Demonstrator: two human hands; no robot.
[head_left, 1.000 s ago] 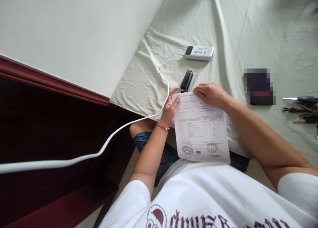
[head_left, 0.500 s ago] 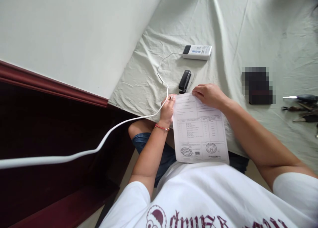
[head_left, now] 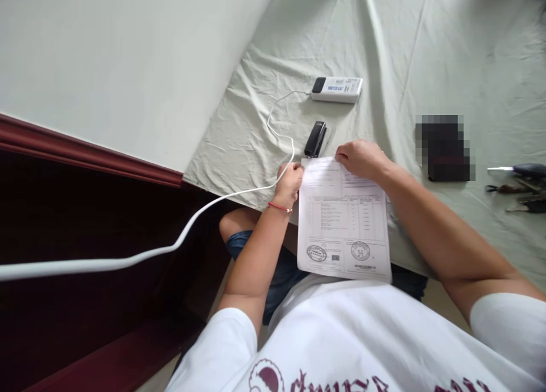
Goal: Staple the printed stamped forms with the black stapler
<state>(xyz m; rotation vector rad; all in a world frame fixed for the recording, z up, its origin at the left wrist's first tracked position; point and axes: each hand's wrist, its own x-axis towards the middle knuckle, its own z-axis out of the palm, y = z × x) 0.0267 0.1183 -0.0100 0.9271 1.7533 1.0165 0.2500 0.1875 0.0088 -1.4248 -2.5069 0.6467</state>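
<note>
A printed paper sheet (head_left: 341, 215) with a table and two round stamps slants from the table edge down to my lap. My left hand (head_left: 290, 182) pinches its upper left corner, and the white cable (head_left: 239, 193) passes across that hand. At the sheet's top edge, my right hand (head_left: 360, 159) grips the paper with curled fingers. Just beyond the top left of the sheet lies a black stapler (head_left: 315, 139), its near end close to the paper. Whether more than one sheet is held I cannot tell.
A white power bank (head_left: 336, 90), plugged to the cable, lies farther back on the pale green cloth (head_left: 396, 50). To the right are a blurred-out dark object (head_left: 446, 147) and a bunch of keys (head_left: 522, 184). A dark red ledge (head_left: 85, 150) borders the left.
The top of the sheet has shifted slightly away from me towards the stapler. My right hand has moved a little to the right along the top edge.
</note>
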